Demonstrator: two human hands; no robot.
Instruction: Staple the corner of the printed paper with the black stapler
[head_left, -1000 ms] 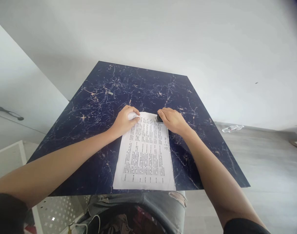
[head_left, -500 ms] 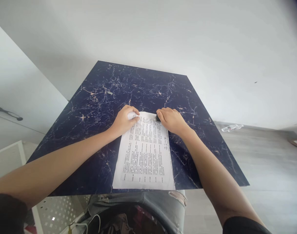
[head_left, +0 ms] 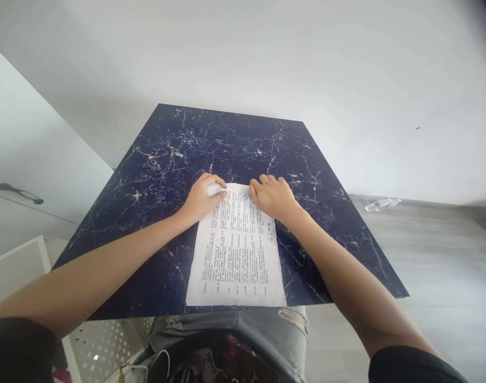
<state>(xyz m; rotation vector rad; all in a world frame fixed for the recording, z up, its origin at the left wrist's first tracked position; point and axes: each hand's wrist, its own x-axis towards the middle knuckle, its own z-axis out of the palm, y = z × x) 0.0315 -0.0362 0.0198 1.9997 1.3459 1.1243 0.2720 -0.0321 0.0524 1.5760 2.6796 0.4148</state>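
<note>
A sheet of printed paper (head_left: 238, 250) lies lengthwise on the dark blue marbled table (head_left: 131, 244), reaching its near edge. It carries rows of small print and some handwriting toward the right side. My left hand (head_left: 205, 197) pinches the sheet's far left corner between thumb and fingers, and the corner curls up there. Over the far right corner, my right hand (head_left: 272, 197) is closed with fingers bent and knuckles up. The small black object seen under its thumb earlier is now covered by the hand.
A small greyish piece (head_left: 179, 155) lies on the table's far left part. White wall (head_left: 243, 58) stands behind. At left are a cabinet door handle (head_left: 21, 193) and a white perforated rack (head_left: 99, 346). A clear plastic package (head_left: 382, 204) lies on the floor at right.
My right hand has shifted a little left over the paper's far edge, hiding the black object. My left hand keeps its pinch. The view has tilted slightly.
</note>
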